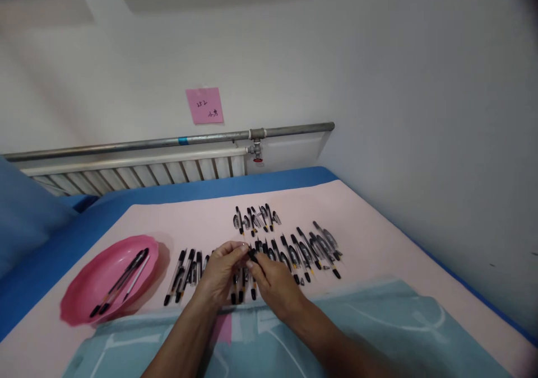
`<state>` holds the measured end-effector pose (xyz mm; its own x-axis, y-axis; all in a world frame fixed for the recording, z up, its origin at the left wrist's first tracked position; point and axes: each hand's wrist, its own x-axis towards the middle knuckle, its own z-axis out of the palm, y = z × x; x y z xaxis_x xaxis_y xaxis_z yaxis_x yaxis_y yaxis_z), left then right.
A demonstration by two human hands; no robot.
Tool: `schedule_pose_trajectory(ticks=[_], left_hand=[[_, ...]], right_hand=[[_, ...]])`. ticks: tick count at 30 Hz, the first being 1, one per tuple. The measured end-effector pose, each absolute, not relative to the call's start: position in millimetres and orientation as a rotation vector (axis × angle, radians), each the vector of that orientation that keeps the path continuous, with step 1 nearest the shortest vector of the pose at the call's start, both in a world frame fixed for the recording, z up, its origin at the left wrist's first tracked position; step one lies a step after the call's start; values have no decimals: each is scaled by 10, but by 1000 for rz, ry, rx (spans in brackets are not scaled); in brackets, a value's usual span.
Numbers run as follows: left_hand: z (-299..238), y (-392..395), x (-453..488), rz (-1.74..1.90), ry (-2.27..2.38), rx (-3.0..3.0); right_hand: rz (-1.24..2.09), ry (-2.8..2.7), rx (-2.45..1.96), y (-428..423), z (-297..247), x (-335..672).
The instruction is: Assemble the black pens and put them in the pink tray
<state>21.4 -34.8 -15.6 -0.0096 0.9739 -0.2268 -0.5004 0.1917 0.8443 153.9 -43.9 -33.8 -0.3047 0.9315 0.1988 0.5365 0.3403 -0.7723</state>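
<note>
My left hand (221, 271) and my right hand (277, 285) meet over the rows of pen parts. The right fingers are closed round a black pen piece (252, 252), its far portion hidden by the grip. My left thumb and forefinger pinch at its end; what lies between them is too small to make out. Around both hands lie several pens with black ends and clear barrels, such as those on the left (180, 277) and those on the right (303, 249). Small clear tip pieces (302, 281) rest near the right hand.
A pink oval dish (69, 294) at the left holds a few pens (126, 280). Farther back sits a group of pen parts (256, 219). The table has a pink cover (370, 238). A blue-green cloth (378, 316) lies in front, and a radiator (168, 172) stands behind.
</note>
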Motion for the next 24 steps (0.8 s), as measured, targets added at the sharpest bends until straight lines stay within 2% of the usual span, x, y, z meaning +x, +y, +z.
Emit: schedule_pose_trajectory(ticks=[5, 11, 13, 19, 24], left_hand=[[-184, -357, 221, 1292, 976, 666], [-102, -387, 199, 1199, 838, 705], [-83, -393, 201, 1207, 823, 701], [-157, -390, 230, 1267, 920, 670], [-152, -387, 214, 1262, 917, 681]], right_hand=[[912, -1877, -1227, -452, -278, 1515], [1709, -1412, -1167, -468, -157, 1470], [1679, -1436, -1139, -462, -160, 1466], [1267, -1700, -1108, -455, -206, 1469], [1139, -1749, -1132, -447, -209, 1476]])
